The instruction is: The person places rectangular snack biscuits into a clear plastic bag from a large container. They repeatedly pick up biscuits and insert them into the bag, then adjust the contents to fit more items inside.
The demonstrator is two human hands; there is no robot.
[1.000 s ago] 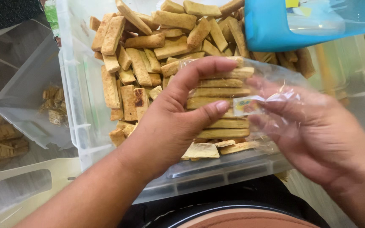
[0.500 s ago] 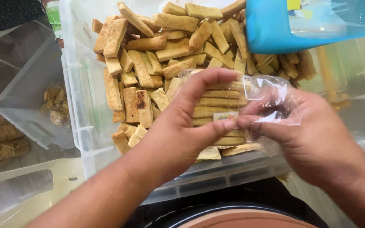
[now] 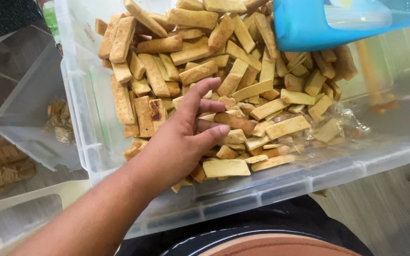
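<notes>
Right now only the left hand [image 3: 186,137] shows, spread open and palm down on the heap of biscuit sticks [image 3: 224,80] inside the clear plastic bin [image 3: 79,118], gripping nothing yet. Just under its fingertips lies one browned stick [image 3: 236,122], its long axis running crosswise, out past the fingers. Further beyond it sits a clear plastic bag [image 3: 342,125].

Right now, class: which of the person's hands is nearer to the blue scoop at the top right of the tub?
Left. The left hand rests on the biscuit sticks in the middle of the tub, below and left of the blue scoop. The right hand is not in view.
</notes>
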